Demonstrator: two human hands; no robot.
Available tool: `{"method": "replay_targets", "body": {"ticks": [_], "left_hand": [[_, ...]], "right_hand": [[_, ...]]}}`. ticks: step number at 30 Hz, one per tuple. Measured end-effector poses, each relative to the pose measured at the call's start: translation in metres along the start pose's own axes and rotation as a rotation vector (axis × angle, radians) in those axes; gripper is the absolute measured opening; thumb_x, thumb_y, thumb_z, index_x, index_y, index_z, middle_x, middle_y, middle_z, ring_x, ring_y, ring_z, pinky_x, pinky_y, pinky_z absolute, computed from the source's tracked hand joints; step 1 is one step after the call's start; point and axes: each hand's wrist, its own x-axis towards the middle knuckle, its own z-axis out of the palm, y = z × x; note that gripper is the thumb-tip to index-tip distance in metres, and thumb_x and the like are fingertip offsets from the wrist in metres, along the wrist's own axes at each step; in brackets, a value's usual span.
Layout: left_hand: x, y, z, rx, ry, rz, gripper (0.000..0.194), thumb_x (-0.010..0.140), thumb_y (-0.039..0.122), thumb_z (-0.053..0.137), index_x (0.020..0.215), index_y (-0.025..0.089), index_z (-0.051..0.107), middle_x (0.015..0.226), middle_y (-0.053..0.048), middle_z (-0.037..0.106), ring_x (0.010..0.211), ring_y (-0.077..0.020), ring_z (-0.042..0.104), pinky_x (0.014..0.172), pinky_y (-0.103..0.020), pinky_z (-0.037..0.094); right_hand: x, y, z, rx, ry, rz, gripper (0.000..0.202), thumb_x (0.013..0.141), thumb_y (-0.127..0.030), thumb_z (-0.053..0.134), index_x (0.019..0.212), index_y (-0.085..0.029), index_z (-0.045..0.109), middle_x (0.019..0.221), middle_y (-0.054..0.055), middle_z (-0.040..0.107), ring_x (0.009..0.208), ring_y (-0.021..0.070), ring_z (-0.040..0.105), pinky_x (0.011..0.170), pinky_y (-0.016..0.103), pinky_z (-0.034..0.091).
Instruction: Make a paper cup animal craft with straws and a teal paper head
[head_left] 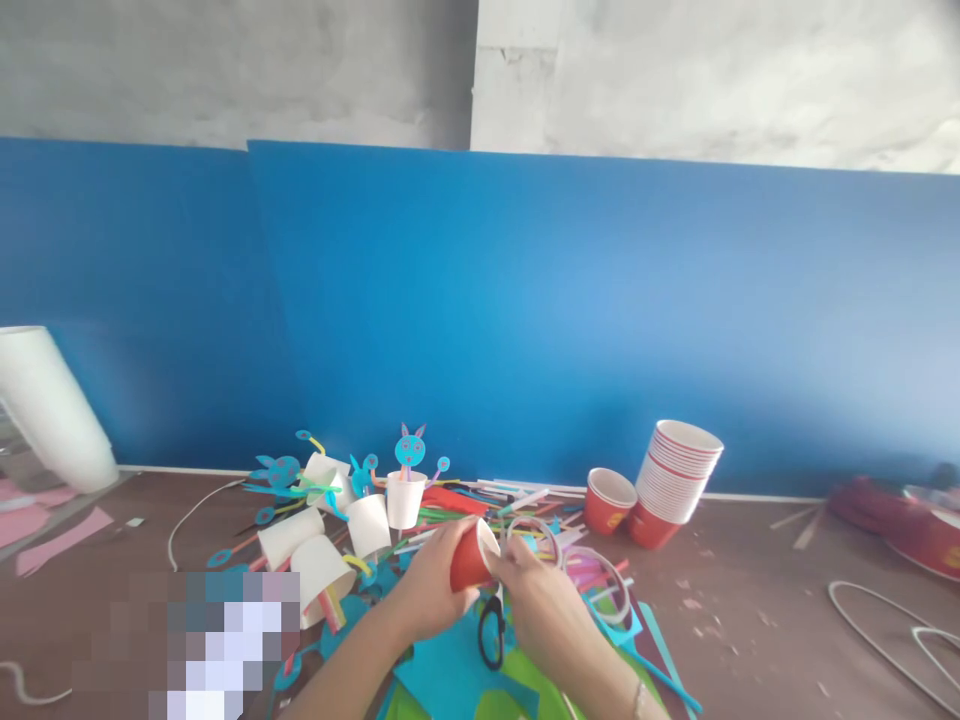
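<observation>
My left hand is wrapped round a red paper cup, tipped so its white mouth faces right. At that mouth, my right hand is closed with its fingertips against the rim; whatever they pinch is hidden. Just below, between the hands, are scissors with a black handle ring, their blades mostly covered. Blue paper sheets and green paper lie under my hands. Rolls of clear tape sit right beside my right hand.
Several white cups with blue paper faces and straw arms, one upright cup among them, stand or lie at left. Stacked red-and-white cups and a single red cup stand at back right. A blue panel closes the far edge. A white roll leans left.
</observation>
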Motion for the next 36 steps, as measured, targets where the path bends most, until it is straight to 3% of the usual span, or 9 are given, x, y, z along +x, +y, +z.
{"method": "replay_targets", "body": {"ticks": [2, 6, 8, 13, 18, 24, 29, 34, 36], "left_hand": [[-0.0003, -0.0010, 0.0003, -0.004, -0.005, 0.012, 0.076, 0.063, 0.008, 0.063, 0.135, 0.023, 0.042, 0.138, -0.011, 0.049, 0.129, -0.0317, 0.044, 0.108, -0.046, 0.035], [0.0005, -0.0018, -0.0012, -0.042, 0.016, 0.000, 0.072, 0.069, 0.015, 0.065, 0.136, 0.022, 0.040, 0.139, -0.012, 0.048, 0.127, -0.0325, 0.045, 0.106, -0.047, 0.037], [0.0009, -0.0019, -0.0022, -0.029, 0.013, -0.004, 0.073, 0.068, 0.014, 0.065, 0.136, 0.021, 0.040, 0.140, -0.013, 0.047, 0.128, -0.0331, 0.044, 0.106, -0.049, 0.036], [0.0004, -0.0002, -0.0024, 0.020, -0.030, -0.001, 0.077, 0.062, 0.007, 0.062, 0.135, 0.023, 0.042, 0.140, -0.012, 0.048, 0.129, -0.0325, 0.043, 0.109, -0.049, 0.033], [0.0004, 0.0008, -0.0020, -0.022, 0.003, -0.014, 0.074, 0.067, 0.011, 0.062, 0.136, 0.019, 0.038, 0.140, -0.013, 0.047, 0.129, -0.0314, 0.044, 0.108, -0.048, 0.035], [-0.0004, 0.0033, -0.0009, 0.005, -0.048, 0.013, 0.079, 0.062, 0.006, 0.061, 0.136, 0.024, 0.040, 0.144, -0.011, 0.045, 0.133, -0.0315, 0.039, 0.111, -0.048, 0.031], [-0.0003, 0.0048, -0.0014, -0.063, -0.008, -0.043, 0.072, 0.069, 0.014, 0.064, 0.136, 0.021, 0.039, 0.138, -0.013, 0.050, 0.127, -0.0321, 0.047, 0.105, -0.047, 0.038], [-0.0002, 0.0000, -0.0002, 0.001, -0.036, 0.042, 0.077, 0.064, 0.007, 0.061, 0.136, 0.024, 0.041, 0.143, -0.011, 0.046, 0.132, -0.0310, 0.041, 0.110, -0.047, 0.033], [-0.0005, 0.0002, 0.0002, -0.021, -0.037, 0.037, 0.077, 0.065, 0.008, 0.062, 0.137, 0.025, 0.040, 0.143, -0.011, 0.045, 0.133, -0.0306, 0.040, 0.110, -0.047, 0.032]], "right_hand": [[-0.0010, -0.0013, 0.0004, -0.120, -0.022, 0.006, 0.068, 0.065, 0.005, 0.046, 0.126, -0.023, 0.060, 0.107, 0.011, 0.058, 0.067, 0.0142, 0.058, 0.058, 0.022, 0.041], [0.0033, -0.0013, -0.0001, 0.259, 0.088, -0.007, 0.050, 0.076, -0.003, 0.042, 0.118, -0.018, 0.066, 0.078, 0.004, 0.057, 0.061, 0.0145, 0.054, 0.056, 0.022, 0.041], [0.0044, -0.0010, -0.0002, 0.326, 0.094, -0.009, 0.049, 0.077, -0.004, 0.042, 0.117, -0.018, 0.067, 0.076, 0.003, 0.057, 0.061, 0.0146, 0.054, 0.056, 0.022, 0.042], [0.0008, -0.0010, -0.0006, -0.063, -0.020, 0.009, 0.063, 0.066, 0.002, 0.048, 0.121, -0.022, 0.063, 0.100, 0.009, 0.057, 0.069, 0.0168, 0.057, 0.060, 0.025, 0.041], [0.0042, 0.0041, 0.0017, 0.506, 0.050, 0.046, 0.044, 0.079, -0.007, 0.043, 0.115, -0.016, 0.067, 0.077, 0.003, 0.054, 0.064, 0.0162, 0.053, 0.059, 0.026, 0.041], [-0.0018, -0.0027, -0.0014, -0.041, -0.025, 0.037, 0.064, 0.062, 0.003, 0.049, 0.119, -0.021, 0.065, 0.104, 0.010, 0.059, 0.069, 0.0172, 0.059, 0.061, 0.025, 0.040], [0.0021, -0.0028, -0.0034, 0.387, 0.039, 0.028, 0.052, 0.072, -0.002, 0.041, 0.113, -0.017, 0.068, 0.085, 0.005, 0.062, 0.080, 0.0201, 0.060, 0.066, 0.025, 0.044], [-0.0008, -0.0043, 0.0015, -0.015, 0.006, 0.031, 0.059, 0.060, 0.003, 0.047, 0.112, -0.016, 0.068, 0.101, 0.010, 0.060, 0.068, 0.0166, 0.059, 0.059, 0.025, 0.040], [-0.0008, -0.0033, 0.0020, 0.039, 0.023, 0.015, 0.057, 0.061, 0.003, 0.047, 0.111, -0.016, 0.068, 0.097, 0.009, 0.061, 0.069, 0.0169, 0.059, 0.059, 0.025, 0.041]]}}
